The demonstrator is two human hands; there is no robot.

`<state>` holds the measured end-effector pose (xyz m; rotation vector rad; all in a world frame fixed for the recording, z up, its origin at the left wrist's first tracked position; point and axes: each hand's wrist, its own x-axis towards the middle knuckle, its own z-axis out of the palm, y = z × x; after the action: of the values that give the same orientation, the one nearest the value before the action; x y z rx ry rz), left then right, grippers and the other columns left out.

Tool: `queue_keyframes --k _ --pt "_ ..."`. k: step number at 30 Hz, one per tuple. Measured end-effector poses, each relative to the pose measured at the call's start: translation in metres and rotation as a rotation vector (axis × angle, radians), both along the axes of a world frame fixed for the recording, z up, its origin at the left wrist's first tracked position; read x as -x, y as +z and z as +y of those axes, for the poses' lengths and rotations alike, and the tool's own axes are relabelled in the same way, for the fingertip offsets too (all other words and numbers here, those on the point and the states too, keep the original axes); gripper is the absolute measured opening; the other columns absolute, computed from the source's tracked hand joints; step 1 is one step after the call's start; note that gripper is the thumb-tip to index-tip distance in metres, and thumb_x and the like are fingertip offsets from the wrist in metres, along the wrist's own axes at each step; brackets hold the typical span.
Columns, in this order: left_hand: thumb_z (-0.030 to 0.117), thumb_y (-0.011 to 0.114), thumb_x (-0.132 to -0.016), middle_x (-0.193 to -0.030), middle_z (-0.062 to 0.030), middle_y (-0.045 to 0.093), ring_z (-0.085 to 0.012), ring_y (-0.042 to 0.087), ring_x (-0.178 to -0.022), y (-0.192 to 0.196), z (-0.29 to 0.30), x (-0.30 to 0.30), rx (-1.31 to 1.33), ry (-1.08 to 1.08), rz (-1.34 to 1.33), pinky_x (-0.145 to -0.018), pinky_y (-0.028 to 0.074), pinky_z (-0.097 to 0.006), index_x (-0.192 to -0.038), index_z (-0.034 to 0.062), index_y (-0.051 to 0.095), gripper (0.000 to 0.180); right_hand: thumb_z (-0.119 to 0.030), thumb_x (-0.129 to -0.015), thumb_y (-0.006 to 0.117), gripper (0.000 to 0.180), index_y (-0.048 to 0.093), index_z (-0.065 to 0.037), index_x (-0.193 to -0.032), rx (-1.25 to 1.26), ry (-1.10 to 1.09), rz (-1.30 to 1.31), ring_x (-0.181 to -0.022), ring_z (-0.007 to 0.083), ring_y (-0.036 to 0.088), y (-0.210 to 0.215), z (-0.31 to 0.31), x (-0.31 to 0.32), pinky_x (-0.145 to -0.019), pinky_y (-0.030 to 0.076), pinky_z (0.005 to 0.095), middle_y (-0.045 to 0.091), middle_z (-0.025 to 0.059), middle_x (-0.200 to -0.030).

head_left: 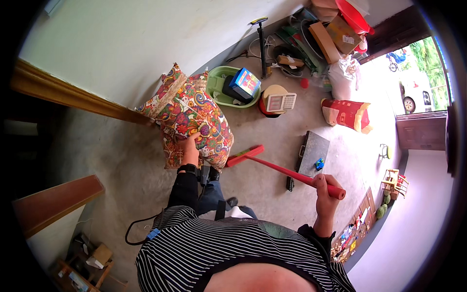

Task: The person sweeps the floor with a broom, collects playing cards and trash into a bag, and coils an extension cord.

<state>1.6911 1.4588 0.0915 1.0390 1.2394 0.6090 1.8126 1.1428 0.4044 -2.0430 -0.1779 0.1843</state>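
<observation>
One broom (284,170), one flowered sack (194,109)
Right hand (327,200) wraps its fingers round the broom; left hand (189,147) touches the sack, finger spread unclear.

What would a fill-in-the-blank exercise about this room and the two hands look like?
1. The broom gripped by the right hand is coloured ____.
2. The bulky patterned bag is touched by the person's ____ hand.
3. The blue box sits in a tub whose colour is ____.

Missing words: red; left; green.
</observation>
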Motion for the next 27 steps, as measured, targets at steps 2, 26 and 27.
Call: queue_keyframes --k 2,26,27 --pt "0.001 0.073 -0.061 -0.116 -0.0148 0.050 -0.0264 0.050 -0.102 -0.015 0.004 0.009 -0.069 -0.128 -0.066 -0.084 0.042 -0.036 -0.116 -0.0054 0.044 0.063 -0.013 -0.084 0.058 0.018 0.061 0.001 -0.073 0.012 -0.013 0.018 -0.061 0.0064 0.045 0.003 -0.005 -0.001 -0.057 0.037 0.0210 0.053 -0.0007 -0.063" --pt "-0.004 0.058 -0.059 -0.088 -0.0103 0.063 -0.0222 0.061 -0.077 0.131 0.184 0.008 0.132 -0.583 -0.060 -0.072 0.049 -0.032 -0.101 -0.0051 0.057 0.042 -0.015 -0.086 0.056 0.024 0.056 0.002 -0.069 -0.129 -0.004 0.032 -0.061 0.0092 0.050 -0.005 -0.060 -0.063 -0.061 0.042 0.0239 0.056 0.0040 -0.064" --pt "-0.004 0.058 -0.059 -0.088 -0.0103 0.063 -0.0222 0.061 -0.077 0.106 0.193 0.002 0.142 -0.586 -0.061 -0.072 0.049 -0.032 -0.101 -0.0051 0.057 0.042 -0.016 -0.086 0.056 0.025 0.056 0.003 -0.070 -0.126 0.009 0.029 -0.061 0.0093 0.050 -0.008 -0.057 -0.061 -0.061 0.042 0.0240 0.057 0.0042 -0.064"
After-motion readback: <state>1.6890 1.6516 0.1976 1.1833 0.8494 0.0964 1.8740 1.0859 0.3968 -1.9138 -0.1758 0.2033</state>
